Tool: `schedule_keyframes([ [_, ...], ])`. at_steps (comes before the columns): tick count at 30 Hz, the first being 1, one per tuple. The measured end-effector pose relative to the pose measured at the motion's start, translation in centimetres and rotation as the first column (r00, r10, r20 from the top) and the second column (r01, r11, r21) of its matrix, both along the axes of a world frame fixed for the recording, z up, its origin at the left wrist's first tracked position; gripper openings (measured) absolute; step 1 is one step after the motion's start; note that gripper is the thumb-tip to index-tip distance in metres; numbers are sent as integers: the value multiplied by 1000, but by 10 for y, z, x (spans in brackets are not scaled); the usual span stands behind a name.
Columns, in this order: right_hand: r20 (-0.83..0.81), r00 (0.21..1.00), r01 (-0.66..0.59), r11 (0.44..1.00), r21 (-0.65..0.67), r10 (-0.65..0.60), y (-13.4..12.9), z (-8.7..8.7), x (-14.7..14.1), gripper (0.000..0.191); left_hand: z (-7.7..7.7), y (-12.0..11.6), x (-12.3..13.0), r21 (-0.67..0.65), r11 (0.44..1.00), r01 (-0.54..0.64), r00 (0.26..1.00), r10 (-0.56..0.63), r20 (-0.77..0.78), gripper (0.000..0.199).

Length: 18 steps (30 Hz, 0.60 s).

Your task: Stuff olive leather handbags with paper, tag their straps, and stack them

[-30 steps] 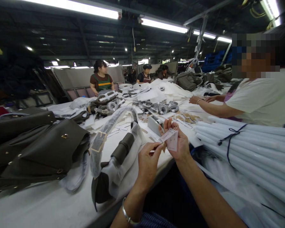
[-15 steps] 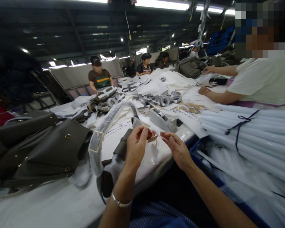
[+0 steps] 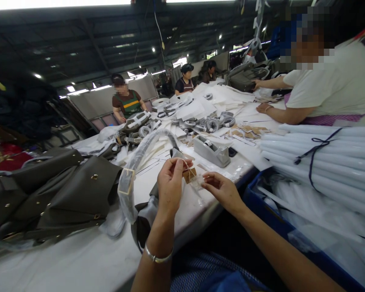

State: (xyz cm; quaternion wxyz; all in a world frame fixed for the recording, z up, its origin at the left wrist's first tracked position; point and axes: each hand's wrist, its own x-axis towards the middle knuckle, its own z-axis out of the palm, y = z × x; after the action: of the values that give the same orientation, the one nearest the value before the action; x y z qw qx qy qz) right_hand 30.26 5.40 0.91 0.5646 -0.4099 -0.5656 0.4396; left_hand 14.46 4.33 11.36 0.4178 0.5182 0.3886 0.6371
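Observation:
My left hand (image 3: 170,184) is closed in a pinch on the thin string of a small brown hang tag (image 3: 189,175), which dangles just past the fingertips. My right hand (image 3: 222,191) pinches the edge of a small clear plastic piece (image 3: 197,183), perhaps a little bag, beside the tag. Left of my hands stands a dark olive handbag (image 3: 142,231), partly hidden by my left forearm. Its tall handle (image 3: 148,141) arches up, wrapped in clear film, with a gold buckle (image 3: 126,181) on it.
Several olive bags (image 3: 75,194) lie at left. A grey tape dispenser (image 3: 212,152) stands beyond my hands, near piled white sheets (image 3: 197,108) and wrapped handles. At right, tied white tubes (image 3: 331,152) lie over a blue bin (image 3: 252,194). Co-workers (image 3: 328,89) sit around the table.
My right hand has lowered slightly and its fingers have closed on the clear plastic. The brown tag now shows more fully below my left fingers. The view has shifted slightly.

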Motion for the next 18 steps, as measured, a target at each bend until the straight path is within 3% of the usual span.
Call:
schedule_keyframes([
  [4,155,966,187,975,122,-205,-3,2,12,23,1,0,-3,41,995,-93,995,91,39,23],
  [9,292,815,341,821,457,-501,-9,14,25,8,-2,2,-7,58,988,-144,989,142,35,24],
  [14,271,737,355,695,625,-619,-8,25,31,8,-9,2,-9,-57,998,5,994,-11,-112,24],
  [18,298,721,348,698,625,-626,-4,21,35,8,-9,0,-12,-149,979,142,988,-150,-42,34],
])
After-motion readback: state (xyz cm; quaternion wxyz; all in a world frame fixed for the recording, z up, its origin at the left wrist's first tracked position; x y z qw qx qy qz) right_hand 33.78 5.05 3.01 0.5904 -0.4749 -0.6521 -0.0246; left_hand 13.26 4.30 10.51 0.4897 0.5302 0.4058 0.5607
